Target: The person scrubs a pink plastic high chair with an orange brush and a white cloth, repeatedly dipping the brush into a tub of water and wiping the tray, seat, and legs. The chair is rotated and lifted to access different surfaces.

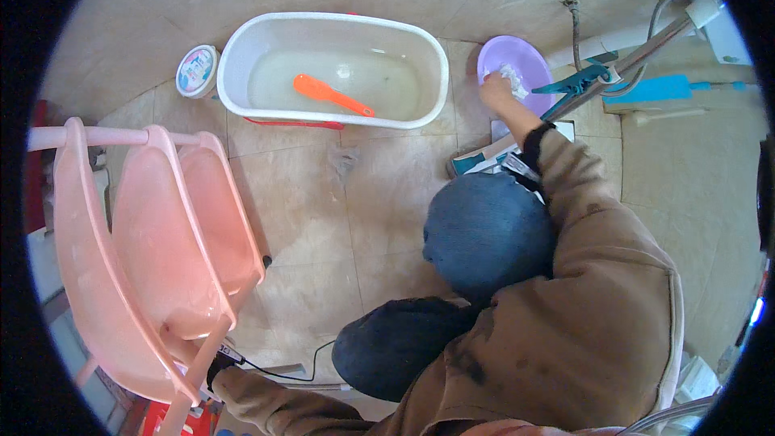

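My right hand [496, 89] reaches into a purple plastic basin [540, 60] at the upper right and grips a bunched white cloth [514, 80]. My left hand [180, 342] is at the lower left, by the lowest part of a pink plastic rack [163, 242]; the rack partly hides it, so its grip cannot be told. A large white oblong tub [442, 72] holding cloudy water stands before me. An orange plastic scoop or paddle [327, 94] lies in it, its handle end near the front rim. A round lidded tub [197, 71] stands left of the white tub.
A metal pole [657, 45] with a teal clamp [572, 85] slants beside the basin. Behind it are a flexible hose [576, 30] and a blue flat-headed tool [654, 92]. A cable [290, 376] runs across the tiled floor near my knee. A red item [154, 418] lies below the rack.
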Action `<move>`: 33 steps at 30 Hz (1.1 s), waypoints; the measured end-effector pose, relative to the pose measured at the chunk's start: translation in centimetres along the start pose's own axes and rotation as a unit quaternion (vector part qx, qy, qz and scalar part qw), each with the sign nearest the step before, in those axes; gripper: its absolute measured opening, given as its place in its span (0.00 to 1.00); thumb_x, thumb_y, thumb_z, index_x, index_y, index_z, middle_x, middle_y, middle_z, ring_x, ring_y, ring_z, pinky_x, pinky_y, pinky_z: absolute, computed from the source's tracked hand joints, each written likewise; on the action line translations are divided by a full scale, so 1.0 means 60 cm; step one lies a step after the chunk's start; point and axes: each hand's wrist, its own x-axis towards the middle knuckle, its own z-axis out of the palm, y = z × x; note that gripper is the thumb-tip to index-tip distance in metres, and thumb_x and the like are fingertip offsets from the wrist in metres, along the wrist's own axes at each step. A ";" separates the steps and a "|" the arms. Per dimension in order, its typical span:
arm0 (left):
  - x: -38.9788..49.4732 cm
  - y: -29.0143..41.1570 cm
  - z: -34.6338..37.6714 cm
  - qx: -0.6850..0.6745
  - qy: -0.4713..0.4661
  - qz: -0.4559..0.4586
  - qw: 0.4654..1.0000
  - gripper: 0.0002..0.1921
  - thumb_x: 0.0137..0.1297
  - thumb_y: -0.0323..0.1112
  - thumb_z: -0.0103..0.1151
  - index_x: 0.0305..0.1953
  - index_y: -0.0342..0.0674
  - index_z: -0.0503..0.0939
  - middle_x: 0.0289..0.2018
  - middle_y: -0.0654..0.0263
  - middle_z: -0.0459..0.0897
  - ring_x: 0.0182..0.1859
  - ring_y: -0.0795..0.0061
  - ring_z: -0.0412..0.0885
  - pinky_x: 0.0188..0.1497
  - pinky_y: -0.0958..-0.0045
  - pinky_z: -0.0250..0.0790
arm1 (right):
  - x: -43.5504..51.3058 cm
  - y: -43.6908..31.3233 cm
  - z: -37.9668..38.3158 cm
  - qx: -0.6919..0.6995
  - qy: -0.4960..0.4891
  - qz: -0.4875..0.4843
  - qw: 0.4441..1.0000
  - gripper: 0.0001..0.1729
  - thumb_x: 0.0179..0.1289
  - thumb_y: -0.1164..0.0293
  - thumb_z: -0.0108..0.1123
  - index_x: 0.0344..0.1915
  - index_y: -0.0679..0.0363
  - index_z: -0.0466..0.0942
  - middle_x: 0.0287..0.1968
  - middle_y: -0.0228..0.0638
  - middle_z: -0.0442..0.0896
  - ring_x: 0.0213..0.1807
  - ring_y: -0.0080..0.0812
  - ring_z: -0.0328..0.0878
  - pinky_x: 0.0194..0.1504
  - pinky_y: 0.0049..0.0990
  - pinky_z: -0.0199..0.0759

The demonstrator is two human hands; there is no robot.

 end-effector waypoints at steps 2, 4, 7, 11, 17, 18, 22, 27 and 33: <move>-0.004 0.004 -0.004 0.003 -0.001 -0.002 1.000 0.14 0.63 0.33 0.48 0.47 0.33 0.67 0.41 0.54 0.72 0.44 0.63 0.70 0.45 0.68 0.62 | 0.043 0.016 0.043 -0.145 -0.064 -0.074 0.985 0.18 0.59 0.67 0.51 0.47 0.62 0.75 0.45 0.50 0.79 0.50 0.54 0.75 0.49 0.43 0.69; -0.008 0.007 -0.009 -0.001 0.008 0.001 1.000 0.13 0.64 0.34 0.48 0.47 0.33 0.67 0.41 0.55 0.72 0.43 0.64 0.70 0.44 0.69 0.62 | 0.066 0.041 0.080 -0.177 -0.022 -0.116 0.977 0.17 0.58 0.67 0.53 0.45 0.63 0.76 0.44 0.51 0.79 0.48 0.54 0.76 0.48 0.42 0.70; -0.016 0.007 -0.017 0.000 0.015 0.002 1.000 0.13 0.64 0.34 0.48 0.47 0.34 0.67 0.40 0.56 0.72 0.43 0.65 0.70 0.44 0.69 0.62 | 0.079 0.079 0.110 -0.215 0.000 -0.148 0.965 0.16 0.57 0.68 0.54 0.43 0.64 0.77 0.42 0.51 0.80 0.46 0.54 0.76 0.46 0.42 0.71; -0.022 -0.002 -0.019 -0.011 0.020 0.000 1.000 0.12 0.64 0.34 0.48 0.46 0.35 0.68 0.39 0.57 0.72 0.42 0.66 0.70 0.42 0.70 0.62 | 0.083 0.098 0.075 -0.220 0.055 -0.158 0.961 0.14 0.55 0.68 0.57 0.39 0.65 0.78 0.40 0.52 0.80 0.44 0.53 0.77 0.43 0.42 0.72; -0.028 -0.011 -0.019 -0.019 0.018 -0.001 1.000 0.12 0.65 0.35 0.48 0.45 0.36 0.68 0.38 0.59 0.72 0.40 0.68 0.69 0.41 0.71 0.62 | 0.064 0.060 -0.061 0.093 0.122 0.082 0.985 0.20 0.52 0.59 0.60 0.41 0.59 0.81 0.43 0.50 0.81 0.48 0.49 0.78 0.46 0.39 0.73; -0.030 -0.012 -0.018 -0.020 0.017 -0.002 1.000 0.11 0.65 0.35 0.48 0.45 0.36 0.68 0.37 0.59 0.71 0.40 0.68 0.69 0.40 0.71 0.62 | 0.049 0.048 -0.077 0.127 0.180 0.053 0.974 0.20 0.50 0.59 0.62 0.39 0.62 0.81 0.37 0.47 0.83 0.43 0.44 0.81 0.44 0.37 0.73; -0.041 -0.021 -0.022 -0.033 0.019 0.003 0.999 0.11 0.65 0.35 0.48 0.44 0.36 0.68 0.36 0.61 0.71 0.39 0.69 0.69 0.39 0.72 0.61 | -0.008 -0.020 -0.137 0.452 0.087 0.044 0.886 0.13 0.56 0.64 0.56 0.37 0.60 0.80 0.28 0.31 0.78 0.30 0.29 0.75 0.33 0.27 0.68; -0.048 -0.027 -0.023 -0.054 0.023 0.012 0.998 0.10 0.66 0.36 0.47 0.44 0.37 0.68 0.35 0.62 0.71 0.37 0.71 0.69 0.38 0.73 0.61 | -0.105 -0.111 -0.249 0.562 -0.034 -0.049 0.825 0.11 0.64 0.69 0.46 0.39 0.59 0.76 0.32 0.26 0.74 0.33 0.22 0.70 0.37 0.20 0.65; -0.243 -0.022 0.031 -0.108 0.085 0.118 0.984 0.10 0.67 0.36 0.47 0.43 0.38 0.68 0.34 0.64 0.71 0.36 0.73 0.68 0.36 0.74 0.61 | -0.229 -0.238 -0.376 0.458 -0.110 -0.201 0.859 0.13 0.70 0.64 0.43 0.38 0.58 0.75 0.32 0.24 0.74 0.33 0.20 0.67 0.37 0.20 0.63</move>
